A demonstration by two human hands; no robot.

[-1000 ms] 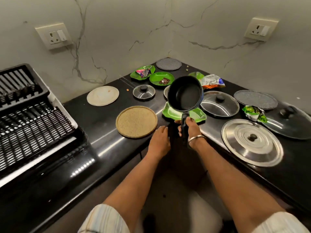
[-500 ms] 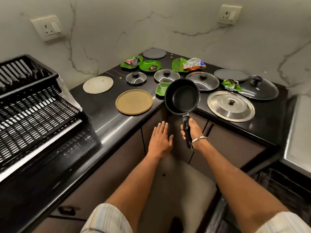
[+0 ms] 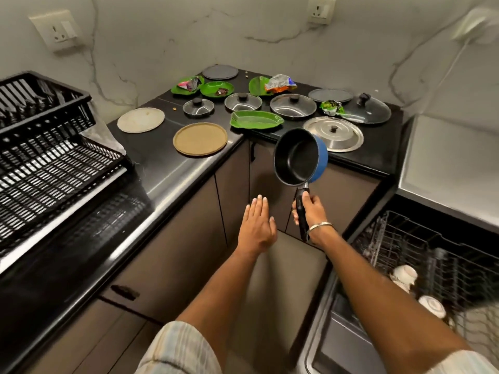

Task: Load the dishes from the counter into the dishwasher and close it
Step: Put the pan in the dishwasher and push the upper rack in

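My right hand [image 3: 310, 211] grips the black handle of a blue saucepan [image 3: 299, 157] with a black inside, held in the air in front of the corner cabinets, its mouth tilted toward me. My left hand [image 3: 256, 225] hovers beside it with straight fingers and holds nothing. On the black counter [image 3: 162, 163] lie a tan round plate [image 3: 200, 139], a white plate [image 3: 141, 120], a green leaf-shaped tray [image 3: 256, 120], several pot lids and green plates with wrappers. At the lower right the open dishwasher's wire rack [image 3: 421, 247] holds white cups [image 3: 405, 275].
A black two-tier dish rack [image 3: 48, 147] fills the counter on the left. Brown cabinet doors [image 3: 172, 252] run under the counter. A large steel lid [image 3: 333, 133] sits near the counter's front edge. Wall sockets are above, and a steel surface [image 3: 448, 163] is on the right.
My right hand has carried the saucepan off the counter, back and to the right. My view has pulled back and turned right, bringing the open dishwasher rack into sight.
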